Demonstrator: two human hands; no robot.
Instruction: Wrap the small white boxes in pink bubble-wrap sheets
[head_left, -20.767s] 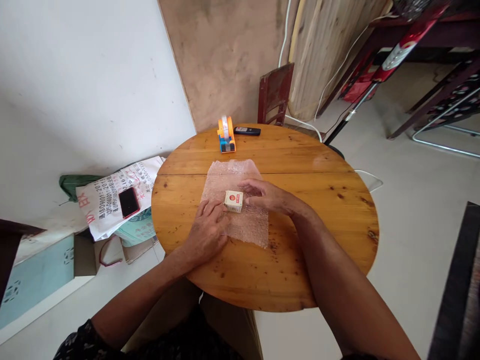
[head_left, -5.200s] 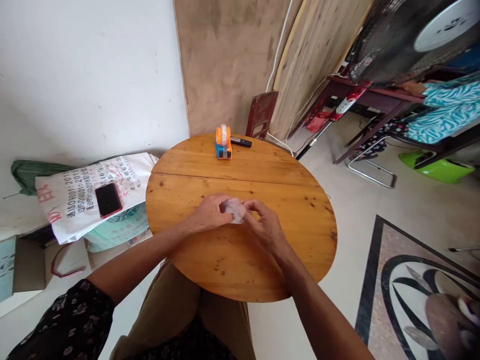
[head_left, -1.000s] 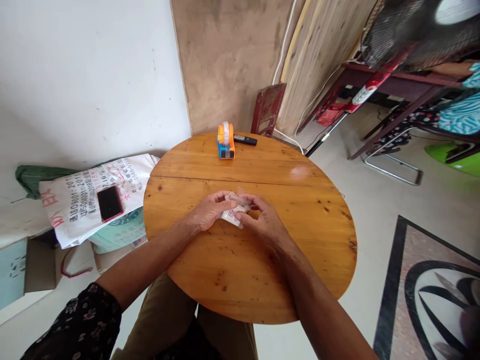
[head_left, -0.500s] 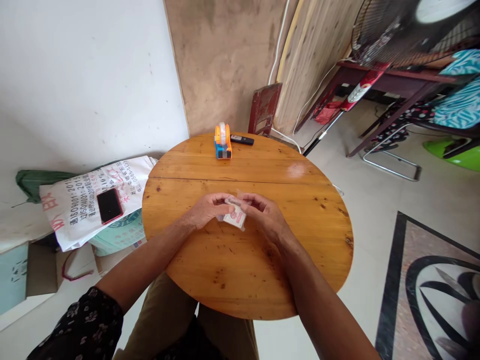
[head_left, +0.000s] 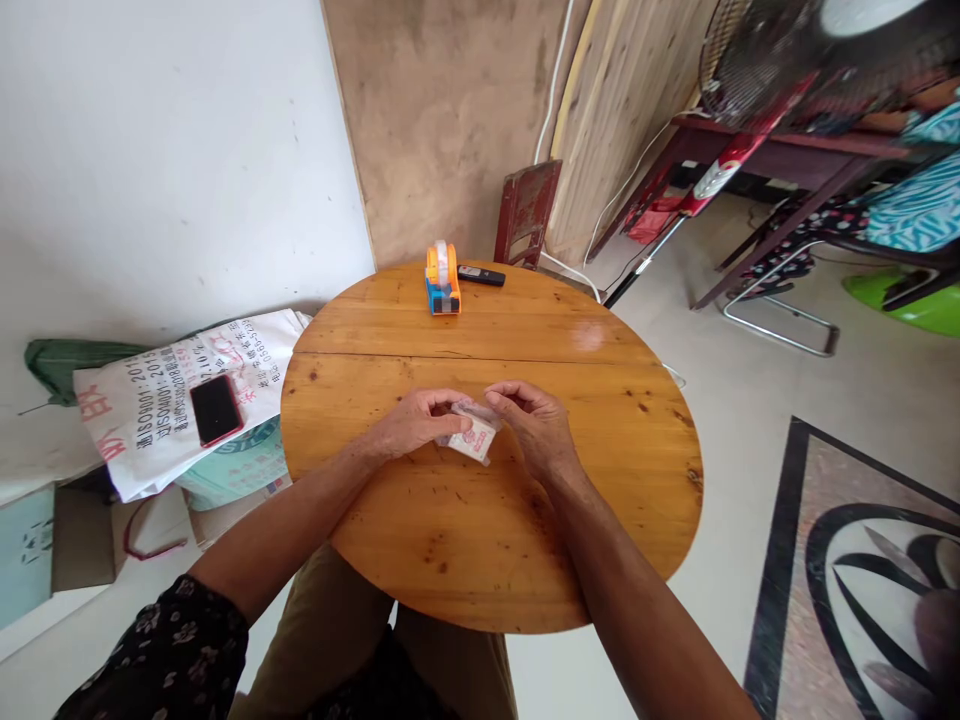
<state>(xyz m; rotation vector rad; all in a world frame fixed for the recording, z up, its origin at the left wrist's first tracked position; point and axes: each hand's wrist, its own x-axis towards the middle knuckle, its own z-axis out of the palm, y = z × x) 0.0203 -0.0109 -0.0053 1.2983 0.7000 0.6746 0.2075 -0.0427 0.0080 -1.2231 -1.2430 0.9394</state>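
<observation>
A small white box with red print (head_left: pixel 478 444), partly in a clear plastic wrapper (head_left: pixel 471 409), is held just above the round wooden table (head_left: pixel 457 540). My left hand (head_left: pixel 417 422) grips the box at its left side, thumb across the top face. At the box's upper right corner, my right hand (head_left: pixel 537 426) has thumb and forefinger pinched on the loose edge of the wrapper. The left fingers hide the box's left end. What is inside it cannot be seen.
Toward the table's far edge stand an orange and blue tape dispenser (head_left: pixel 442 280) and a black remote (head_left: pixel 481 275). To the left, a phone (head_left: pixel 217 410) lies on a printed white sack (head_left: pixel 172 390). A red chair (head_left: pixel 525 212) and a fan (head_left: pixel 757 70) are beyond; a person sits at far right.
My right hand has shifted off the box's face to the right and now pinches the wrapper's edge, which is pulled outward. My left hand keeps hold of the box.
</observation>
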